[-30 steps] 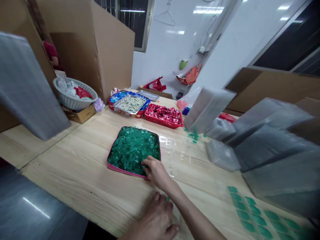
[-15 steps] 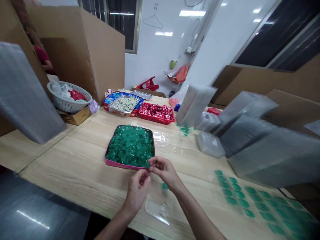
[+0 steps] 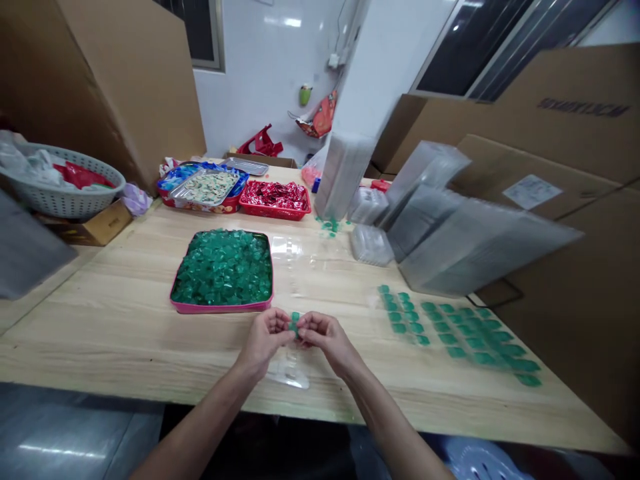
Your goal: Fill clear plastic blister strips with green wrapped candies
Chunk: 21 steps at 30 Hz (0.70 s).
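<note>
My left hand (image 3: pixel 264 340) and my right hand (image 3: pixel 327 339) meet in front of me with fingertips pinched on a small green translucent piece (image 3: pixel 293 327). Its exact shape is partly covered by my fingers. Beneath them a clear plastic tray (image 3: pixel 291 379) lies on the table, and some green shows just beyond the fingertips. To the left of my hands stands a pink-rimmed square tin (image 3: pixel 220 309) heaped with similar green pieces (image 3: pixel 225 268).
Clear trays filled with green pieces (image 3: pixel 470 337) lie at right. Behind them lean stacks of clear trays (image 3: pixel 450 240). Farther back are a red basket of shiny red packets (image 3: pixel 275 195) and a metal tray of pale pieces (image 3: pixel 205 187). A grey colander (image 3: pixel 65 193) stands left.
Both hands have moved away from the tin's near right corner and come together over the clear tray. The camera view has turned to the right.
</note>
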### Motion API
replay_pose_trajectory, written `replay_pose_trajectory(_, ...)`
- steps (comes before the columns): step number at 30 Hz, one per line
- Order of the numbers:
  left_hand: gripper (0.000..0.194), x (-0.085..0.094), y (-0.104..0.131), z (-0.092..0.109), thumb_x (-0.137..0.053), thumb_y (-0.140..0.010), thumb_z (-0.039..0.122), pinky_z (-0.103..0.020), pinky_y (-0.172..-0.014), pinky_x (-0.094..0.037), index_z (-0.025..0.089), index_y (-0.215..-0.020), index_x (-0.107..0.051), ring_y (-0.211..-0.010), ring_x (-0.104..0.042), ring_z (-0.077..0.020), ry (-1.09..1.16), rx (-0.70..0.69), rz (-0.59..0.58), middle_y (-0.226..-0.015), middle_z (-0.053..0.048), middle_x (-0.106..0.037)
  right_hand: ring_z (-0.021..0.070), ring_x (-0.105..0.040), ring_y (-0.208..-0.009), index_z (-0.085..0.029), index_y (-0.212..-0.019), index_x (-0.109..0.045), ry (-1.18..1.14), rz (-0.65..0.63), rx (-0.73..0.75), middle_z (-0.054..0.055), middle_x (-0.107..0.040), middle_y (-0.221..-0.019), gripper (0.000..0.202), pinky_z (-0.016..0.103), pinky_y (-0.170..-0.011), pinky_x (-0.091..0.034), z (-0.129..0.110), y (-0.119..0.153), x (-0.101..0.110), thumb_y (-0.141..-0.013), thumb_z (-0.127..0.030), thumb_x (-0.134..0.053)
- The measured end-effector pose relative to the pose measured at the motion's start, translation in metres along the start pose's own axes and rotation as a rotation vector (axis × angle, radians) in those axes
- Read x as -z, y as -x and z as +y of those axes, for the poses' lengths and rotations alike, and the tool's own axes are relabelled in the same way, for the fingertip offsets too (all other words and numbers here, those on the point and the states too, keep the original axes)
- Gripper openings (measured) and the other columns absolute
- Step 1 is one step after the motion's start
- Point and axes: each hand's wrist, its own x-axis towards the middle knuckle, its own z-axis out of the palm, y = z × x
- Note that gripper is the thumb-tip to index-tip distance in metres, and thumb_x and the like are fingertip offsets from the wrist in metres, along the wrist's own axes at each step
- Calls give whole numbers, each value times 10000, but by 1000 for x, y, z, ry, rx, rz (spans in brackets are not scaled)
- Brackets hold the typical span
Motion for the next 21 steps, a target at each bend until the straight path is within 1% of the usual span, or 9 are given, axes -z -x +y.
replay_pose_trajectory(4, 76, 0, -8, -22, -585, -654, 145, -209, -537, -393, 132, -720, -619, -564, -539, -117, -457, -43, -58, -591, 10, -584, 96, -510, -436, -162, -653, -546, 180, 31, -19, -48, -535, -512, 197, 206, -438, -404, 17, -1, 7, -649, -307, -679)
replay_pose_trajectory(7, 107, 1, -10, -32, -541, -682, 140, -231, -545, -384, 136, -691, -648, -567, -552, -140, -607, -55, -58, -591, -11, -606, 110, -527, -450, -173, -634, -524, 341, 48, 23, -48, -517, -520, 125, 207, -435, -392, 30, -4, 10, -690, -264, -590)
replay_pose_trajectory(10, 140, 0, -8, -32, -526, -677, 114, -256, -579, -379, 146, -684, -662, -591, -557, -160, -750, -79, -33, -599, -24, -611, 119, -528, -471, -174, -638, -548, 553, 41, 77, -36, -534, -515, 85, 212, -469, -387, 32, -6, 10, -711, -190, -508)
replay_pose_trajectory(13, 146, -3, -5, -27, -527, -683, 110, -293, -643, -389, 152, -667, -666, -663, -574, -194, -872, -106, 2, -636, -51, -626, 136, -535, -529, -172, -618, -586, 810, 64, 172, -12, -554, -549, 128, 229, -527, -395, 26, -4, 9, -687, -130, -486)
replay_pose_trajectory(16, 189, -7, -4, -22, -501, -711, 111, -318, -690, -407, 156, -749, -682, -752, -595, -223, -964, -154, 3, -757, -86, -660, 146, -551, -588, -176, -650, -625, 965, 92, 299, 20, -585, -662, 160, 243, -571, -408, 15, -6, 6, -720, -139, -487)
replay_pose_trajectory(19, 263, -9, -4, -22, -451, -732, 93, -338, -692, -439, 138, -844, -685, -786, -617, -251, -993, -176, -31, -844, -126, -678, 154, -574, -643, -179, -719, -643, 941, 87, 417, 39, -610, -738, 181, 250, -610, -427, -3, -19, -8, -782, -162, -474)
replay_pose_trajectory(21, 277, -9, -4, -27, -459, -724, 97, -368, -709, -460, 116, -887, -682, -810, -626, -282, -929, -159, -18, -873, -153, -684, 167, -598, -724, -180, -752, -649, 888, 39, 477, 45, -644, -778, 166, 256, -673, -441, -16, -35, -28, -784, -146, -490)
